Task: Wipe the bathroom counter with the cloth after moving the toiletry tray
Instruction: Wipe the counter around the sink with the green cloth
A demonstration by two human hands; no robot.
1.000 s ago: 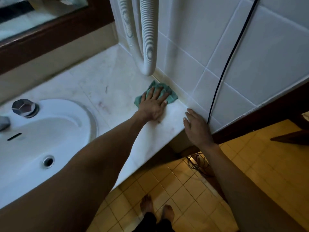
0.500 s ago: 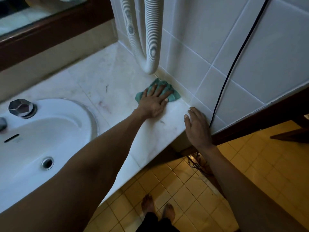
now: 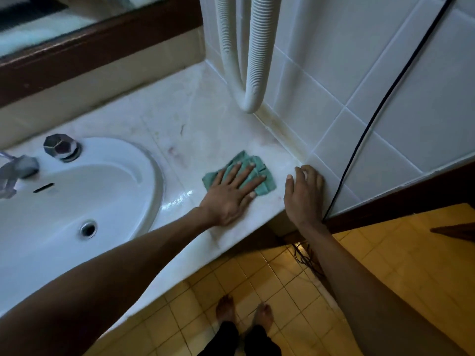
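Observation:
A folded green cloth (image 3: 259, 167) lies flat on the white marble counter (image 3: 180, 119), near its right front corner. My left hand (image 3: 231, 194) presses down on the cloth with fingers spread, covering its lower left part. My right hand (image 3: 303, 194) rests on the counter's right end against the tiled wall, fingers loosely apart, holding nothing. A wet streak shines on the counter just left of my left hand. No toiletry tray is in view.
A white sink (image 3: 77, 201) with a chrome tap knob (image 3: 61, 147) fills the left. Two ribbed white hoses (image 3: 254, 55) hang down at the back corner. A black cable (image 3: 380, 106) runs down the tiled wall. Yellow floor tiles and my bare feet (image 3: 244, 314) lie below.
My left hand has slid the cloth away from the wall and hose, toward the counter's front edge. My right hand has stayed at the counter's right end.

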